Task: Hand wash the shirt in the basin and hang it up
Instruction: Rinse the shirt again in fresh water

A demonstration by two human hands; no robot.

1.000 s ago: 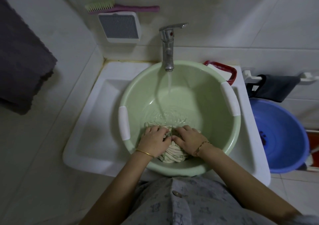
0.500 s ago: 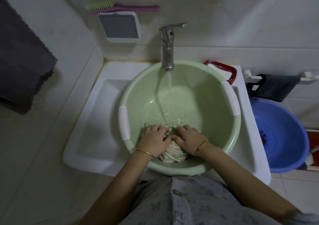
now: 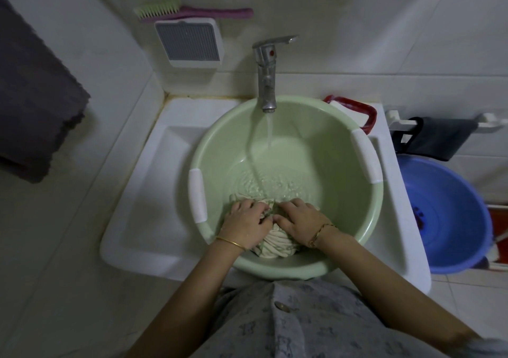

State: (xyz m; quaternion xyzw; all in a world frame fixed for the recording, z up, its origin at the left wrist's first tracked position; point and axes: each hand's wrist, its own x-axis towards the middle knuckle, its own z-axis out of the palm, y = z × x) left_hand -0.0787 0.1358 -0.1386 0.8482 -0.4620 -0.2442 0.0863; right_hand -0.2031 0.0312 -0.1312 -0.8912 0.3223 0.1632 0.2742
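A light green basin (image 3: 341, 137) sits in the white sink (image 3: 154, 192), with water pooling in its bottom. A cream shirt (image 3: 276, 246) lies bunched at the basin's near side. My left hand (image 3: 246, 224) and my right hand (image 3: 298, 220) lie side by side on top of the wad, fingers curled into the cloth and gripping it. Much of the shirt is hidden under the hands. The metal tap (image 3: 266, 74) above the basin's far rim runs a thin stream into the water.
A blue bucket (image 3: 450, 214) stands right of the sink. A red-rimmed soap dish (image 3: 354, 111) sits behind the basin. A brush (image 3: 189, 12) rests on a wall-mounted holder (image 3: 189, 43). A dark towel (image 3: 35, 96) hangs at left, a dark cloth (image 3: 439, 137) on a rail at right.
Both hands stay on the bunched shirt with only slight kneading movement. Water keeps running from the tap.
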